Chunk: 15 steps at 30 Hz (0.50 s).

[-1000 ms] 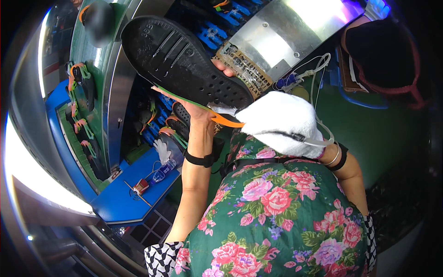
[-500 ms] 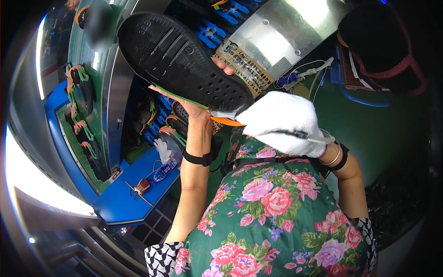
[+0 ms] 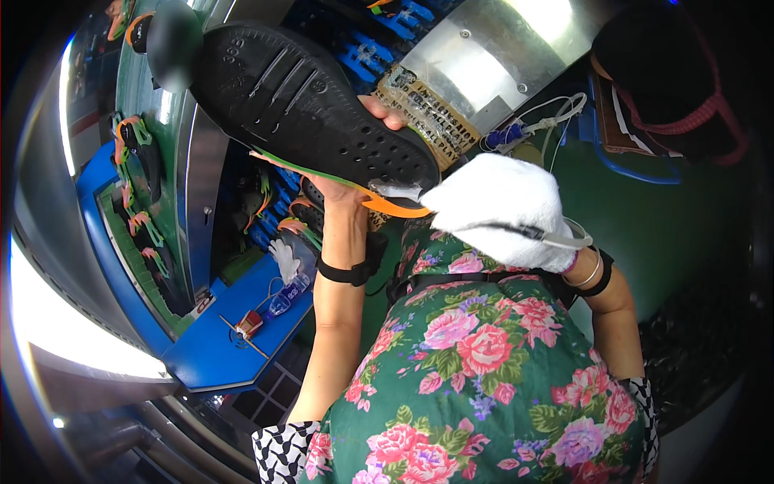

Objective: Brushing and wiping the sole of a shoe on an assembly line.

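Observation:
My left hand (image 3: 334, 192) is closed around a large black shoe sole (image 3: 290, 97), its palm under the near edge and fingertips showing over the far edge. The sole is tilted with its grooved, perforated face up, and green and orange trim runs along its near side. A shiny whitish patch lies close to its narrow right end. A white cloth (image 3: 500, 206) covers my right hand, and its tapered tip is at that end of the sole. Across the cloth runs a dark and pale tube-like strip. My right fingers are hidden inside the cloth.
On the left, a blue ledge (image 3: 218, 347) holds a clear bottle (image 3: 282, 300), a white glove (image 3: 284, 260) and a small red item (image 3: 248, 324). Several sandals with orange and green straps (image 3: 139, 141) line a green conveyor. A metal panel (image 3: 463, 68) stands behind, beside a cable (image 3: 556, 121).
The sole has shifted slightly left and more of its orange trim shows. The cloth-covered right hand has moved a little to the right; the whitish patch is more exposed.

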Each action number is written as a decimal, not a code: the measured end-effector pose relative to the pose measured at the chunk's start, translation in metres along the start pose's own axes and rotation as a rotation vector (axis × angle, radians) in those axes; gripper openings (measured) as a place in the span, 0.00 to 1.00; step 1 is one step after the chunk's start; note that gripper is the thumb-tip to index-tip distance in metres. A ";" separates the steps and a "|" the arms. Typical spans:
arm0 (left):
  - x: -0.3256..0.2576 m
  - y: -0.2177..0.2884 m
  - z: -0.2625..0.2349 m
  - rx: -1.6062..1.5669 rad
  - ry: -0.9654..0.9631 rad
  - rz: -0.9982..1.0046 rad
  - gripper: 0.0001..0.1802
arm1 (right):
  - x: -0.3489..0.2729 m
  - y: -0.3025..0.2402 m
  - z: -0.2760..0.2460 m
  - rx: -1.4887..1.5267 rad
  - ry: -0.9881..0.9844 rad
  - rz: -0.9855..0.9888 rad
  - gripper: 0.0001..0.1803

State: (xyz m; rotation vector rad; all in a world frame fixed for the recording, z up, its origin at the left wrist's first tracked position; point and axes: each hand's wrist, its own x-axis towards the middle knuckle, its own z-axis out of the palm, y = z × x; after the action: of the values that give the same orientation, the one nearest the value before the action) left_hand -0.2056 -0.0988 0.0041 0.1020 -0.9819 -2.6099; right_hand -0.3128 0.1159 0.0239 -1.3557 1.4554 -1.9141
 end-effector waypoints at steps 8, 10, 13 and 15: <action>0.005 -0.002 -0.010 -0.045 -0.017 0.036 0.71 | 0.002 -0.002 -0.009 0.072 -0.030 0.046 0.08; 0.005 -0.001 -0.007 -0.035 -0.012 0.026 0.71 | 0.000 -0.004 -0.004 -0.043 -0.040 -0.047 0.09; 0.008 0.001 0.005 0.023 0.000 0.014 0.55 | -0.001 -0.004 -0.007 0.000 -0.039 -0.034 0.10; 0.006 0.003 0.008 0.085 0.005 0.016 0.39 | -0.003 -0.001 -0.008 0.073 -0.049 0.000 0.11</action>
State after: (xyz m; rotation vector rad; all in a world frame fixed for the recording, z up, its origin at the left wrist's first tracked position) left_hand -0.2118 -0.0982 0.0125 0.1215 -1.0873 -2.5518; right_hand -0.3178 0.1223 0.0240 -1.3605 1.3485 -1.9013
